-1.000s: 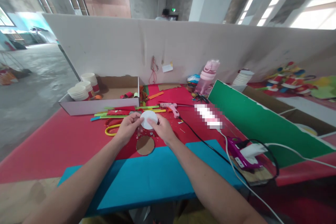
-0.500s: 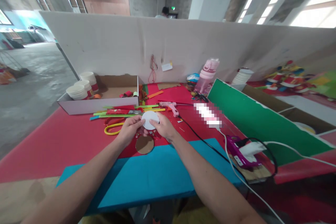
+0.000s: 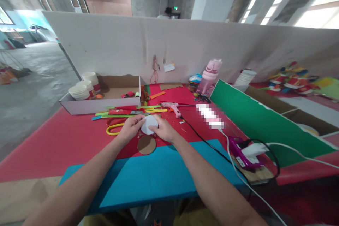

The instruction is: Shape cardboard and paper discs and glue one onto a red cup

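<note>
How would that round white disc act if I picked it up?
The round white disc looks small and thin, so it's probably light. It doesn't droop between the left hand and right hand, so it's likely fairly stiff. Its round edge might roll if stood up.

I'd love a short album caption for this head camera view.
Left hand and right hand hold a white disc above a red table, near a pink glue gun.
</note>
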A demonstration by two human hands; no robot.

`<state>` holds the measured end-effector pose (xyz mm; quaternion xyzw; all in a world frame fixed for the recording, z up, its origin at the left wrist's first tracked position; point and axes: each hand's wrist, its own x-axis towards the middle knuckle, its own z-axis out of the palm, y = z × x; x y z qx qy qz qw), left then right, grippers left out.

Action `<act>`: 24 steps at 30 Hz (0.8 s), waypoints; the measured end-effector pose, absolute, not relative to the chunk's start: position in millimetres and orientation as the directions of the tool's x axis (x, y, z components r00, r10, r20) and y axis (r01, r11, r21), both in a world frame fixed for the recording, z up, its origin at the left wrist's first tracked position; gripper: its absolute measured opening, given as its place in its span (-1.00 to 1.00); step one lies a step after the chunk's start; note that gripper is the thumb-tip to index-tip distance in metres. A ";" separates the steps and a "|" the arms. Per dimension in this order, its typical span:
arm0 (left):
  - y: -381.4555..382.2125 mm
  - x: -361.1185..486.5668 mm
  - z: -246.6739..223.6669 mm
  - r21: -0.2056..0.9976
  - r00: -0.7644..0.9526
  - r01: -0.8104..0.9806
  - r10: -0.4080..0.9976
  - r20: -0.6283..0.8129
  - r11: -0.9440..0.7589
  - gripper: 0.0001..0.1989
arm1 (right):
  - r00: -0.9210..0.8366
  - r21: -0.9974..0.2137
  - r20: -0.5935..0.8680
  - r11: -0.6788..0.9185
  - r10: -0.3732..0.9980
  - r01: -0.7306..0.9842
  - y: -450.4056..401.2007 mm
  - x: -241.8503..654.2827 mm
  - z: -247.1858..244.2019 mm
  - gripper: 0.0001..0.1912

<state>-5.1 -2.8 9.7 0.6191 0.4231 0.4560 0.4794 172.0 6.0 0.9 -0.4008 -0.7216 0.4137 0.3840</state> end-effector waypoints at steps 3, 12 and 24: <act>-4.1 -3.0 11.0 0.991 0.198 -0.070 0.972 0.124 -0.113 -0.74 | -0.310 -0.938 0.230 0.295 0.923 0.183 9.2 168.6 -2.7 -0.76; -1.7 -1.9 5.1 0.961 0.180 -0.266 0.983 -0.022 0.070 -0.72 | -0.164 -0.931 0.296 0.323 0.941 0.170 11.2 161.0 -17.2 -0.78; -2.5 -1.8 3.7 0.949 0.228 -0.287 0.972 -0.063 0.129 -0.73 | -0.203 -0.883 0.332 0.380 0.921 0.276 6.3 161.8 -9.9 -0.77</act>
